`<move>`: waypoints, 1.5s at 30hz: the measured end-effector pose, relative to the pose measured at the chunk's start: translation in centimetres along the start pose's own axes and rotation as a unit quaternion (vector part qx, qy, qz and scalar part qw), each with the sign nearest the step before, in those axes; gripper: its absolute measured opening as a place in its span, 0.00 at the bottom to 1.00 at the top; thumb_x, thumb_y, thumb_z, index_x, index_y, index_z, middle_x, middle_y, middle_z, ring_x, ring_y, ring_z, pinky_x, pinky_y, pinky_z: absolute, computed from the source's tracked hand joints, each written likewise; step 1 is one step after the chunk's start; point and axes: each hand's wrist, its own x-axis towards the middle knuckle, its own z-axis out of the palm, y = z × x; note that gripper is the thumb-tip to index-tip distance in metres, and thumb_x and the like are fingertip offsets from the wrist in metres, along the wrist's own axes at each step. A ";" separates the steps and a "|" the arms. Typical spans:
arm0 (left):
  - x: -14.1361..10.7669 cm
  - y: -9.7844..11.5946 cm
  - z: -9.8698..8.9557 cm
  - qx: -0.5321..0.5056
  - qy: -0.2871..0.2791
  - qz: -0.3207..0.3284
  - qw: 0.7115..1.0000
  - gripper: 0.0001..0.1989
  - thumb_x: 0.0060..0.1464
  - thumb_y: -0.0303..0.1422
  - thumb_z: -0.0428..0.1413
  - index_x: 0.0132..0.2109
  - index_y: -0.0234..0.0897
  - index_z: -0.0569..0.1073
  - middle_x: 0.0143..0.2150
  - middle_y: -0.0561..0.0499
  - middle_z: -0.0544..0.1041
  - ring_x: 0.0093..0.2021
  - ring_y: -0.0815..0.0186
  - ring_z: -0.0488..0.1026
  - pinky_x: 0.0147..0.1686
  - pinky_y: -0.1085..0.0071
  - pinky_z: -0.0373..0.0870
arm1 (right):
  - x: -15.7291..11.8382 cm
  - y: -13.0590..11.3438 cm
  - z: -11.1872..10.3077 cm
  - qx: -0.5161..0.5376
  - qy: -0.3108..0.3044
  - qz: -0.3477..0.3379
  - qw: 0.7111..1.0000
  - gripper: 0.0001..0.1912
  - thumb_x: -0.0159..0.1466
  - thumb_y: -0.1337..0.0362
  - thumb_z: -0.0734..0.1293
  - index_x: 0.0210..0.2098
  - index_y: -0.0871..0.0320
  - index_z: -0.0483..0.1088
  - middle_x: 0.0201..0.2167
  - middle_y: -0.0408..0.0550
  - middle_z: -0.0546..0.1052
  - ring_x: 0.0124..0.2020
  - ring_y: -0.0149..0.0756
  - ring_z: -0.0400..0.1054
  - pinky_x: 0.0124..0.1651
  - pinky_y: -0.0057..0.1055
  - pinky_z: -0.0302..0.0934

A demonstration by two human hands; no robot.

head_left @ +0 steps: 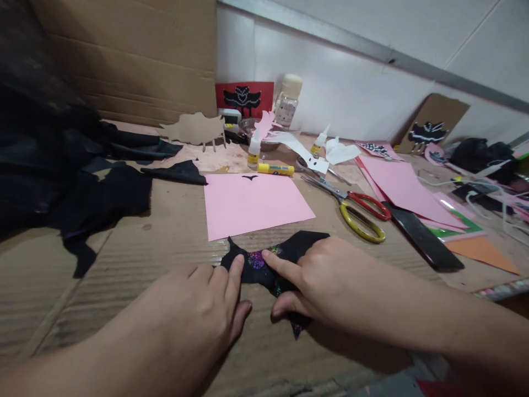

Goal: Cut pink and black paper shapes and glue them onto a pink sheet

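A piece of black fabric [250, 274] with purple and green glitter lies on the cardboard in front of me. My left hand [202, 300] presses its left part with an outstretched index fingertip, the thumb held apart. On the purple glitter patch [258, 259] rests the index finger of my right hand [320, 273]; its thumb is spread lower down, and its other fingers are partly hidden. The right hand covers some of the fabric. Just beyond lies a pink sheet of paper [256, 207] with a small black shape [249, 177] near its far edge.
Scissors [345, 201] lie to the right, beside a long black object [425, 237] and pink paper sheets [417, 190]. Behind are a glue stick [275, 169], a small glue bottle [253, 151] and a cardboard cutout [196, 130]. Black fabric [111, 193] is heaped at left.
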 end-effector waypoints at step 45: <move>-0.1 0.0 -0.3 0.006 -0.003 0.008 1.000 0.23 0.67 0.29 0.47 0.57 0.25 0.83 0.38 0.33 0.86 0.29 0.50 0.80 0.24 0.57 0.75 | 0.0 -0.5 1.4 -0.007 0.013 -0.018 1.000 0.35 0.77 0.43 0.62 0.70 0.63 0.65 0.24 0.46 0.81 0.20 0.39 0.74 0.23 0.35 0.40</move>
